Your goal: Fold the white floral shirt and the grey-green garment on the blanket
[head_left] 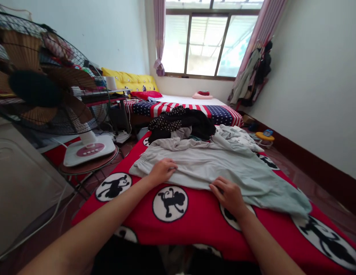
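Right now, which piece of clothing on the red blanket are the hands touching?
The pale grey-green garment: the left hand and right hand touch its near edge. The black clothes and white patterned cloth lie farther back, untouched.

A red cover [197, 221] bears a pale garment [200, 162] — plus black clothes [197, 121] and white cloth [242, 138].

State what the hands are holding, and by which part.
Only contact is certain: the right hand curls at the near edge of the pale garment, and the left hand rests near that edge. Whether either grips it cannot be told.
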Available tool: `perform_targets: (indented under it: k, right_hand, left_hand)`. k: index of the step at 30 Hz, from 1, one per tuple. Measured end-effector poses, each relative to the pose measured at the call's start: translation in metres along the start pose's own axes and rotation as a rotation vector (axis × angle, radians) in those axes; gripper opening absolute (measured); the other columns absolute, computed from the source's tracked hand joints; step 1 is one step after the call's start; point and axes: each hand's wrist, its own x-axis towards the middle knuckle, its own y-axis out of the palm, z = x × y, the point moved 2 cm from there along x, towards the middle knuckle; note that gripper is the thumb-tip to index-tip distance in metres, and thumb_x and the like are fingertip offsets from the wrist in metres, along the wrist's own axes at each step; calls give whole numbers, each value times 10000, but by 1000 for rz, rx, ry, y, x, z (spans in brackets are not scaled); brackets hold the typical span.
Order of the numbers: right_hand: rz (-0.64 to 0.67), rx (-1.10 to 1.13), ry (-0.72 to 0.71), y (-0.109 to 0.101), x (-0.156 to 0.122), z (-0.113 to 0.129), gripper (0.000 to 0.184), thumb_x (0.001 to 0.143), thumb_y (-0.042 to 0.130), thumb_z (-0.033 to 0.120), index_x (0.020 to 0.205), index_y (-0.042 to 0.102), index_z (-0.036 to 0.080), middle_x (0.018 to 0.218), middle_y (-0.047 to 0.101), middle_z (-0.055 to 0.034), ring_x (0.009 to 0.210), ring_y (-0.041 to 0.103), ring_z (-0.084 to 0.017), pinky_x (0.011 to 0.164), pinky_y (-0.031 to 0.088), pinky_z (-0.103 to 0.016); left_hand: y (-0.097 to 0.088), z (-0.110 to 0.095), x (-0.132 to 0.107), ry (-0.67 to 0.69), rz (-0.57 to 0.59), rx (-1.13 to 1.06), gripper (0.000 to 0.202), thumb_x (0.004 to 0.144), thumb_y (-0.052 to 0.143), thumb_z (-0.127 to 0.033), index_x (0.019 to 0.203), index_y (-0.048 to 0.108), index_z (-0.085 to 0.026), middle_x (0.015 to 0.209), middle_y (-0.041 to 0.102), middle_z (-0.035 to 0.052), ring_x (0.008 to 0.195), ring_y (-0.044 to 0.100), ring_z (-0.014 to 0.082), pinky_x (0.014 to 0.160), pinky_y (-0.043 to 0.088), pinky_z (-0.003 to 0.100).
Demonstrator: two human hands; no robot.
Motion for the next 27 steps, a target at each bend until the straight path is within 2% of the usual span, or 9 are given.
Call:
perform_targets:
  k: [3,6,10,13,15,17,19,22,27]
  right_hand:
    - [43,-41,94,7,3,-3,303,943,477,382,758,643,208,738,609,-28,691,589,-159,656,403,-272]
    - [-16,-45,161,8,15,-11,264,927,492,350,776,650,202,761,643,-29,699,600,-160,664,398,-266]
    - [-77,-65,315,10,51,-19,167,865,547,268,955,671,203,763,679,-14,681,604,-162,659,392,-262]
    - [29,-111,443,21,80,-23,249,830,584,260,1058,667,207,715,682,-14,702,614,-181,635,375,-262]
    - [108,-144,490,28,95,-24,249,794,626,275,1028,691,220,756,700,-30,754,625,-195,624,368,-259]
    - [145,-164,509,32,104,-26,180,767,642,279,920,724,230,803,714,-44,794,631,-202,620,368,-255]
    - [142,-174,518,33,110,-29,141,771,613,273,828,735,229,817,718,-48,797,633,-199,627,376,-254]
    - [56,-135,548,33,112,-35,180,785,564,257,827,734,213,775,713,-42,762,636,-186,654,399,-251]
    - [13,-81,590,47,104,-47,221,755,550,167,905,711,178,710,698,-27,711,640,-163,673,427,-234]
  left_hand:
    - [-18,30,-12,-79,-77,52,204,793,588,-159,916,743,-208,1039,695,66,1003,626,223,936,482,360]
    - [-29,44,-18,-116,-169,49,199,798,583,-188,925,737,-191,1050,692,76,1002,629,229,929,485,364]
    - [-37,42,-16,-154,-219,32,179,823,572,-226,895,732,-189,961,713,60,920,645,212,877,491,345]
    - [-35,37,-11,-186,-193,40,152,825,583,-241,858,725,-196,863,715,42,823,644,200,796,497,329]
    - [-30,36,-9,-199,-187,47,133,819,597,-247,851,716,-195,805,698,34,750,630,188,748,497,320]
    - [-25,37,-10,-193,-199,50,137,819,609,-261,884,705,-188,799,679,36,735,618,186,743,499,320]
    - [-21,40,-11,-184,-226,56,190,828,613,-292,957,692,-178,874,674,56,821,624,203,804,501,336]
    - [-16,44,-13,-200,-237,90,323,857,587,-355,1114,651,-170,1092,655,98,1055,594,241,964,457,371]
    - [-8,50,-14,-341,-12,200,627,847,558,-529,1349,507,-156,1397,514,142,1299,460,285,1089,359,412]
